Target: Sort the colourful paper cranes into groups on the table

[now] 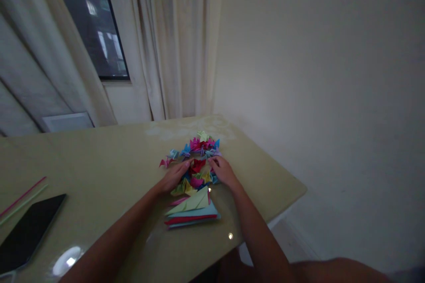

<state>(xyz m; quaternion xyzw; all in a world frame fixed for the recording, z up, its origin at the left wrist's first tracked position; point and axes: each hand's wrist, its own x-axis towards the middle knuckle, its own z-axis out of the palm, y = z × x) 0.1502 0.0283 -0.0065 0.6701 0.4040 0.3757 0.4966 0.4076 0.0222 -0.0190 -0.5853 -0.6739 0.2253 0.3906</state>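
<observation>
Between my two hands sits a small red paper crane [197, 166] amid a pile of folded paper pieces. My left hand [175, 176] comes in from the left, fingers closed at the red crane's left side. My right hand [224, 170] has its thumb and fingers pinched together by the crane's right side; the exact grip is too small to see clearly. Behind them lie pink, blue and pale green origami pieces [202, 143]. Yellow, pink and blue origami pieces [195, 181] lie in front. Nearer me rests a stack of flat-folded paper [192, 210] in green, red and blue.
A dark tablet [31, 230] lies on the glossy table [99, 168] at the left, with a pink stick [23, 195] and a green stick [25, 203] beyond it. The table's right edge runs along a pale wall [315, 75]. Curtains [179, 44] hang behind.
</observation>
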